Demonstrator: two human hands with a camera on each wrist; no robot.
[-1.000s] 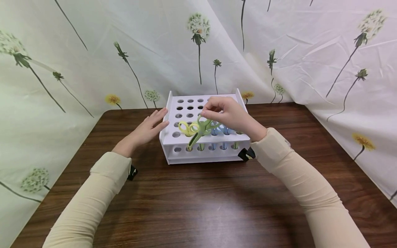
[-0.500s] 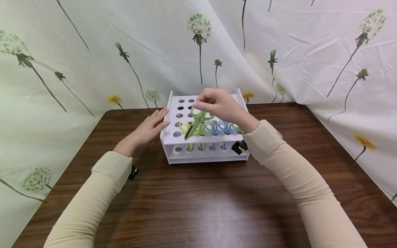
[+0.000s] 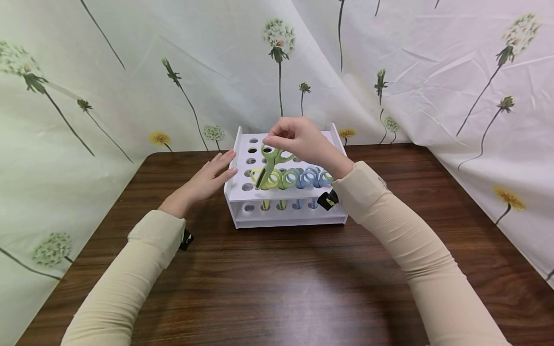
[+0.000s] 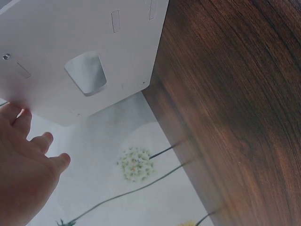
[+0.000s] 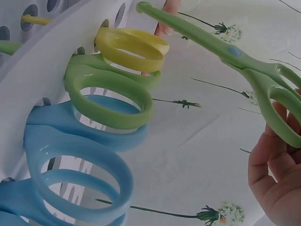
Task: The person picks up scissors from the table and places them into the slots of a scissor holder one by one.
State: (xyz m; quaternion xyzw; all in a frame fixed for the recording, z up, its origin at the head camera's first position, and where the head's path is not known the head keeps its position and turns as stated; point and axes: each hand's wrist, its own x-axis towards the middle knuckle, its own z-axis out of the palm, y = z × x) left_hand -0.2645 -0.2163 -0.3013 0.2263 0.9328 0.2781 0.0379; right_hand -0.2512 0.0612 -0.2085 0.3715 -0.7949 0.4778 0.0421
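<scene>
In the head view my right hand (image 3: 303, 139) pinches a pair of green scissors (image 3: 268, 166) by one handle loop, blades slanting down, above the front left of a white rack (image 3: 242, 196) with rows of round holes. The right wrist view shows these green scissors (image 5: 235, 56) clear of the rack. Along the front row stand yellow scissors (image 5: 136, 49), another green pair (image 5: 108, 89) and blue scissors (image 5: 80, 165), loops up. My left hand (image 3: 207, 178) has its fingers extended at the rack's left side panel; in the left wrist view its fingertips (image 4: 21, 115) meet the panel's edge.
The rack stands on a dark wooden table (image 3: 251, 288) near its back edge. A white cloth with dandelion prints (image 3: 195, 48) hangs behind and at both sides. The rack's side panel has a cut-out (image 4: 87, 73).
My right hand has moved left and slightly up with the green scissors, from mid-front of the rack towards its left. The left hand stays at the side panel.
</scene>
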